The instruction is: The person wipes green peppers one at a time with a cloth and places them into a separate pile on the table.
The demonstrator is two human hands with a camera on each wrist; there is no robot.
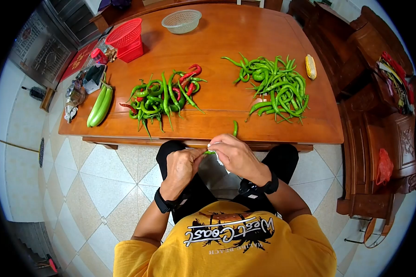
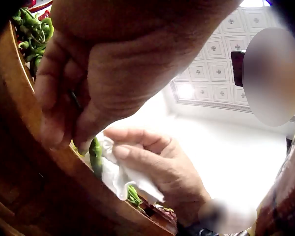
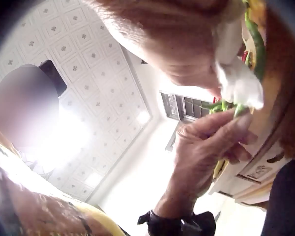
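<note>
A green pepper (image 1: 210, 152) is held between both hands at the table's front edge. My left hand (image 1: 182, 167) pinches one end of it; in the right wrist view the thumb and fingers of that left hand (image 3: 206, 147) close on the pepper tip (image 3: 241, 111). My right hand (image 1: 238, 159) grips a white cloth or tissue (image 2: 119, 172) against the pepper (image 2: 96, 156). Another green length (image 1: 235, 128) shows just beyond the right hand; whether it is the same pepper, I cannot tell.
Mixed green and red peppers (image 1: 164, 99) lie left of centre, green peppers (image 1: 282, 87) to the right, beside a corn cob (image 1: 311, 67). Long green eggplants (image 1: 100, 106), a red basket (image 1: 125, 39) and a pale colander (image 1: 181, 22) stand farther off on the table (image 1: 208, 60).
</note>
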